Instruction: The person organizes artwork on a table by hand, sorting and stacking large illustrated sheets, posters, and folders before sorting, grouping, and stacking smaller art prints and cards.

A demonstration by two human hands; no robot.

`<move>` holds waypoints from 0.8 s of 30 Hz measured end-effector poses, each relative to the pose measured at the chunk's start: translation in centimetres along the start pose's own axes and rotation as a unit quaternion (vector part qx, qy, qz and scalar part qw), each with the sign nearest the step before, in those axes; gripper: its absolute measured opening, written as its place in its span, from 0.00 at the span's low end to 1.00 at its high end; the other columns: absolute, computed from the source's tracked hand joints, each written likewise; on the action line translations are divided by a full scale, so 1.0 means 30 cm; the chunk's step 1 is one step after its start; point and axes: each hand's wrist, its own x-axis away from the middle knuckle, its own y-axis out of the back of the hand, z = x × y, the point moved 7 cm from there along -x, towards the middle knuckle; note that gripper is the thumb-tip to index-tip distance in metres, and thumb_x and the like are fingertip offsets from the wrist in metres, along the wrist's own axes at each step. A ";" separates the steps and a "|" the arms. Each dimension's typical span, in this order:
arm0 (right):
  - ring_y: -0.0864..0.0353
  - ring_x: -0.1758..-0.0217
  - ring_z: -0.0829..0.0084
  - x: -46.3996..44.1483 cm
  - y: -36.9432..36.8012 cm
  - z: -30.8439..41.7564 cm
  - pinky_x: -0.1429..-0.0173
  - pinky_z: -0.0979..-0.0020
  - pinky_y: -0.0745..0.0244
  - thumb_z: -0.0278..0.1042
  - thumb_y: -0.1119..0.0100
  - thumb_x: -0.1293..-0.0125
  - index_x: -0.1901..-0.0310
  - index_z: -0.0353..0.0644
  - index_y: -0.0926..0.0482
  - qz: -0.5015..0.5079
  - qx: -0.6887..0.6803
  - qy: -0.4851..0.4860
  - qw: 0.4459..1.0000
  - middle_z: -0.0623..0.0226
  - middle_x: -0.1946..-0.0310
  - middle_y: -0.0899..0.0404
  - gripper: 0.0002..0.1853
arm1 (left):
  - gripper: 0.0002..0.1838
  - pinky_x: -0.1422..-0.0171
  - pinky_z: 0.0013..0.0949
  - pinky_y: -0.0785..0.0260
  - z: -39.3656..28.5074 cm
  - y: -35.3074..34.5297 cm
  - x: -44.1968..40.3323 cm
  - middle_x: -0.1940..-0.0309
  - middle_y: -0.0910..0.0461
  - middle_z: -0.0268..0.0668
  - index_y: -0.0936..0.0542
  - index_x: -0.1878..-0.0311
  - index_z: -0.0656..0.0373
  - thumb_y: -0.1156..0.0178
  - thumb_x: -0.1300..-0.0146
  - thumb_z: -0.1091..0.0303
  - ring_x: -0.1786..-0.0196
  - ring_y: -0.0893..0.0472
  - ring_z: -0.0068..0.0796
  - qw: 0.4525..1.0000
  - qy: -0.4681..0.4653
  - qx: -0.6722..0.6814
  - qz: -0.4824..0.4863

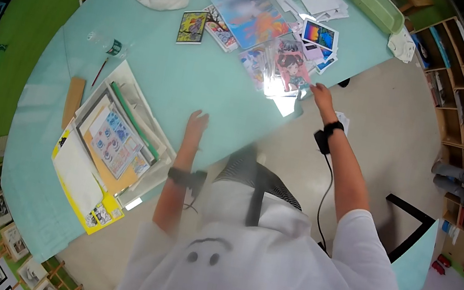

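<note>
Two bare hands reach my view, the right hand (321,97) at the edge of the glossy cartoon picture (290,67) (I cannot tell whether it grips), which lies on the pale green table (163,80) beside the blue-and-orange painting (251,16), and the left hand (195,128) loosely open, well apart.
</note>
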 end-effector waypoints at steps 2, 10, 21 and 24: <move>0.21 0.51 0.48 -0.089 -0.019 0.069 0.48 0.59 0.27 0.55 0.40 0.42 0.50 0.27 0.25 -0.023 0.033 -0.021 0.999 0.41 0.56 0.21 0.33 | 0.30 0.37 0.36 0.36 -0.118 -0.160 -0.106 0.48 0.27 0.43 0.34 0.37 0.63 0.41 0.38 0.57 0.45 0.26 0.32 0.990 0.043 0.128 0.038; 0.19 0.59 0.51 -0.207 -0.127 0.179 0.55 0.59 0.24 0.62 0.29 0.58 0.58 0.23 0.27 0.088 0.120 -0.122 0.981 0.42 0.62 0.20 0.43 | 0.40 0.53 0.36 0.32 -0.289 -0.568 -0.513 0.53 0.25 0.47 0.28 0.47 0.71 0.31 0.53 0.45 0.54 0.25 0.38 0.982 0.182 0.033 -0.033; 0.25 0.56 0.50 -0.159 -0.231 0.506 0.51 0.57 0.28 0.51 0.26 0.55 0.56 0.28 0.29 0.150 0.118 0.062 0.980 0.47 0.62 0.25 0.35 | 0.41 0.50 0.36 0.29 -0.392 -0.674 -0.479 0.57 0.20 0.47 0.27 0.47 0.75 0.23 0.60 0.56 0.54 0.21 0.35 0.995 0.065 -0.003 -0.081; 0.25 0.54 0.51 -0.133 -0.257 0.431 0.49 0.59 0.28 0.46 0.26 0.56 0.53 0.30 0.30 0.141 0.070 0.151 0.976 0.47 0.59 0.26 0.34 | 0.38 0.53 0.34 0.27 -0.366 -0.681 -0.422 0.57 0.20 0.44 0.28 0.45 0.73 0.23 0.58 0.63 0.56 0.20 0.34 0.987 -0.037 0.072 -0.141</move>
